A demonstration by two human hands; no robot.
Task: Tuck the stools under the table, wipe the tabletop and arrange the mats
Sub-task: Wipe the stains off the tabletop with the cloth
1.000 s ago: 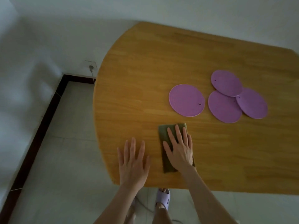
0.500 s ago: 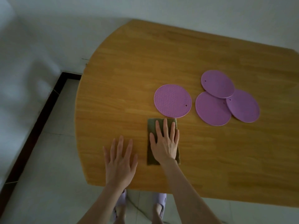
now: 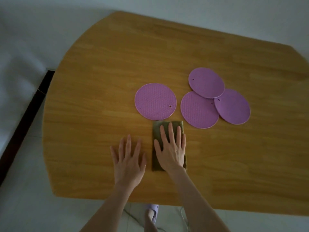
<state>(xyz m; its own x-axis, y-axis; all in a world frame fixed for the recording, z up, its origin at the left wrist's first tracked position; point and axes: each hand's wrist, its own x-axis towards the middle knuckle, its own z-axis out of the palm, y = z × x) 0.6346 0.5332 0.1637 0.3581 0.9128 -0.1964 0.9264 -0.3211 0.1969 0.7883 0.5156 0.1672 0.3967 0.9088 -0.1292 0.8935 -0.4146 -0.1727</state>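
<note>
Both hands lie flat, fingers straight, on the wooden tabletop: the right hand presses a folded olive cloth, the left hand rests bare just beside it. Four purple round mats lie beyond the fingertips, three overlapping.

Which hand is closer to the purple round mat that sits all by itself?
The right. The right hand presses flat on the green cloth, just on the near side of the lone mat. The left hand lies on the table, further left and back.
</note>
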